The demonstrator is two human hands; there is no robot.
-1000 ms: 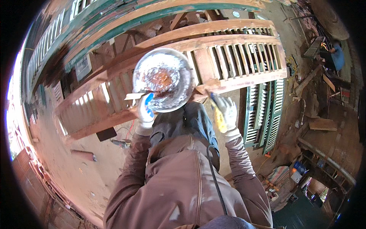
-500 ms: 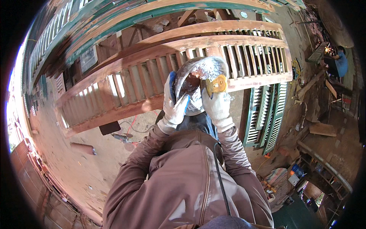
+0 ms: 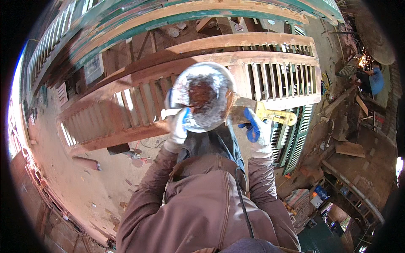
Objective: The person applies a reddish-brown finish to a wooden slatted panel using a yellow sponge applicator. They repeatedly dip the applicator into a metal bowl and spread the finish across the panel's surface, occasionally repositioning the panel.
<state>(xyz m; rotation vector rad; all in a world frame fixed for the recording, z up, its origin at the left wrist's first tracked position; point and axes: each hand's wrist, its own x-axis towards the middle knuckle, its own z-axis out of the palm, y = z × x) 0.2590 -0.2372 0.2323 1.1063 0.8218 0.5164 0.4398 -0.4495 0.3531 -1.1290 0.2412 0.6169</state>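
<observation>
A round, pale-rimmed bowl [image 3: 201, 122] is in front of my body, brown paste [image 3: 201, 95] inside and whitish residue on its wall. My left hand [image 3: 179, 126], in a white glove with blue on the fingers, grips the bowl's near-left side. A white handle-like piece [image 3: 169, 112] sticks out leftward by that hand; what it belongs to is unclear. At the bowl's right edge is a wide putty knife [image 3: 275, 115] with a yellow handle, its smeared blade toward the bowl. My gloved right hand [image 3: 256, 128] has the knife between its fingers, with thumb and forefinger apart.
Beyond the bowl lies a bare-wood louvred shutter [image 3: 147, 101]. Green shutters [image 3: 291, 130] are at the right. A pinkish roll [image 3: 86, 163] lies on the floor at left. Far right, a person [image 3: 375, 79] in blue works near flying sparks [image 3: 363, 61].
The bowl has shifted left and tipped so its inside faces up. My right hand has moved right, bringing the putty knife out to the bowl's right edge. Sparks near the other person are brighter.
</observation>
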